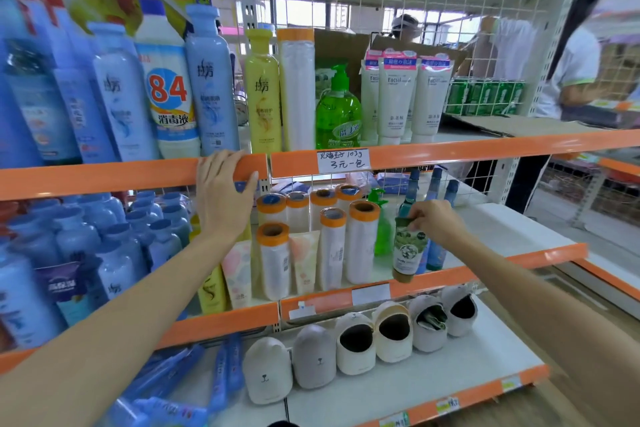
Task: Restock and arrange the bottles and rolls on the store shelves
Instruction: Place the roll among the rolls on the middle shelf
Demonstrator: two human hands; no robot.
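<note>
A green-capped bottle (408, 250) with a leafy label hangs tilted at the middle shelf's orange front edge (485, 274), pinched by its cap in the right hand (440, 222). White shelf (512, 232) lies bare to its right; orange-topped rolls (332, 239) crowd its left. The left hand (225, 191) rests fingers straight over the upper shelf's orange rail (104, 180).

The blue bottles (31, 107) at nine o'clock smear into blur, their labels unreadable, and the left edge cuts them. The left hand (223, 194) covers part of the orange shelf rail (104, 177). The right hand (438, 222) hides the top of the green tube (408, 253). At five o'clock the shelf tags (446, 406) are too small to read.
</note>
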